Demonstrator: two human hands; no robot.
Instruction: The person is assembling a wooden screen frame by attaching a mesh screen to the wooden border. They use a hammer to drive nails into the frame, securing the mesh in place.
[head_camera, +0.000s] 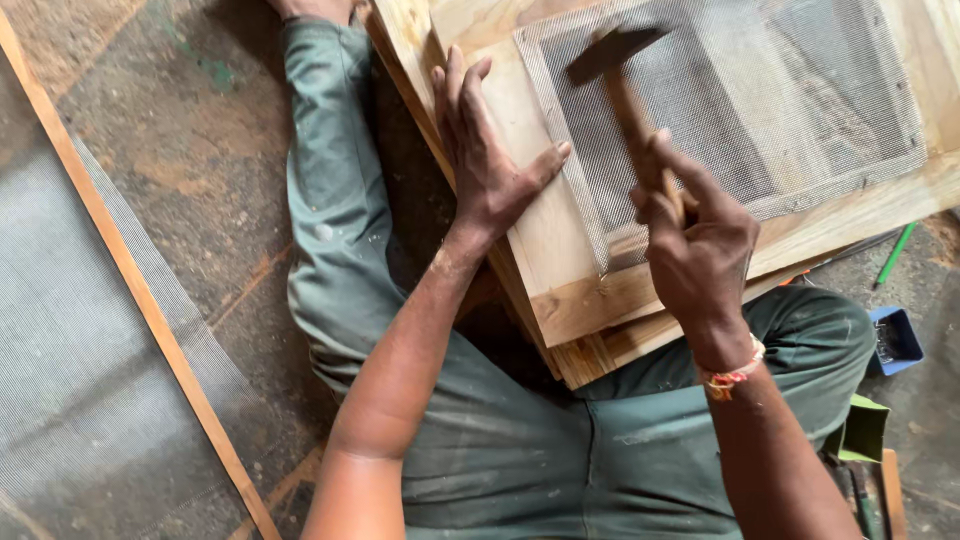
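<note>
Wire mesh (740, 100) is lying over the wooden frame (560, 270) across my lap, its near edge looking already tacked though fasteners are too small to confirm; I am clenching the hammer (625, 85) in my right hand (700, 250) while my left hand (490, 160) is pressing flat, grasping nothing

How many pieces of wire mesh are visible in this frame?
2. One mesh sheet lies on the wooden frame under the hammer held in the right hand; another mesh panel lies on the floor at left. More may lie outside the view.
</note>
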